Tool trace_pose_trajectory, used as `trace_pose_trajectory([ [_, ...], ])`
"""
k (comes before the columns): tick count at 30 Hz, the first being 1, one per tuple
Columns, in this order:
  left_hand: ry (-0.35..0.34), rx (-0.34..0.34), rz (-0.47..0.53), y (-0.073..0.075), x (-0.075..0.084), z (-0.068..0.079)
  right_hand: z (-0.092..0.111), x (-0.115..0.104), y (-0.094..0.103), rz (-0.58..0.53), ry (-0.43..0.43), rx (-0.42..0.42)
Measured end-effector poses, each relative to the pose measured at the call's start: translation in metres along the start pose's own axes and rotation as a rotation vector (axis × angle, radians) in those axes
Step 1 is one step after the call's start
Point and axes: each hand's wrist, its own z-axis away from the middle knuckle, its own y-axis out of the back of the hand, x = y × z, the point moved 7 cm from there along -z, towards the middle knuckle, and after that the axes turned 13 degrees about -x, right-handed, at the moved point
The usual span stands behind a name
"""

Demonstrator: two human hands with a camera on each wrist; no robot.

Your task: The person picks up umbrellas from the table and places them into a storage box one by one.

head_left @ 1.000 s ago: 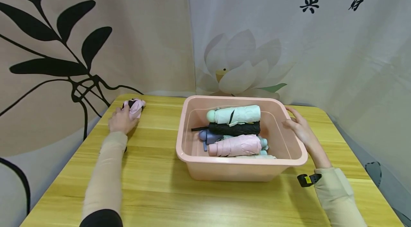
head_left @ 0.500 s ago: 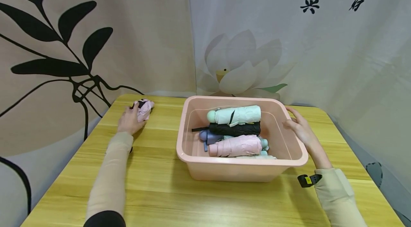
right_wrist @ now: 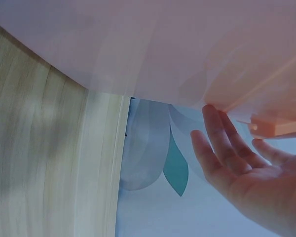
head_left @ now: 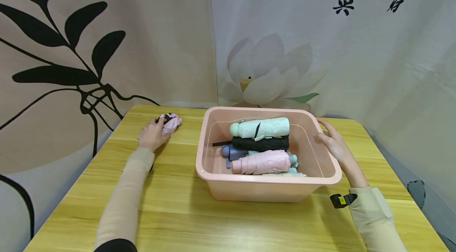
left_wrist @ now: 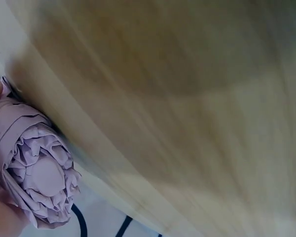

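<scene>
In the head view, my left hand [head_left: 153,134] grips a folded lilac umbrella [head_left: 172,123] at the table's far left; part of it is black. The left wrist view shows the rolled end of this umbrella [left_wrist: 44,173], with its pleated cloth around a round cap. On the right, my right hand [head_left: 333,145] holds the rim of a pink plastic tub [head_left: 267,188], thumb over the edge. Its fingers [right_wrist: 214,131] reach along the tub's outer wall in the right wrist view. Inside lie a mint umbrella [head_left: 265,128], a black umbrella [head_left: 261,143] and a pink umbrella [head_left: 261,161].
A blue-violet umbrella [head_left: 232,151] and pale green pieces lie partly hidden under the others in the tub. The wooden table [head_left: 167,204] ends at a printed curtain [head_left: 171,38] behind. Bare tabletop lies between the left hand and the tub.
My left hand has slid to the right and slightly nearer with the lilac umbrella in its grip. The right hand and the tub have stayed in place.
</scene>
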Motion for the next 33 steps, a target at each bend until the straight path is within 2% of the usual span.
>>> trace_pose_trajectory([
  [10, -0.121, 0.152, -0.003, 0.007, 0.017, 0.006, 0.001, 0.0, 0.0, -0.002, -0.011, -0.002],
  [18, -0.161, 0.132, -0.048, 0.007, 0.021, 0.008, 0.001, 0.0, 0.0, 0.009, -0.015, -0.002],
  [22, -0.19, 0.148, -0.069, 0.008, 0.024, 0.009, 0.001, 0.001, 0.0, 0.008, -0.018, -0.003],
  [25, -0.225, 0.193, -0.073, 0.011, 0.027, 0.011, 0.001, 0.002, -0.001, 0.006, -0.017, -0.004],
  [33, -0.347, 0.379, -0.104, 0.027, 0.037, 0.015, 0.0, 0.002, -0.001, 0.004, -0.014, -0.002],
])
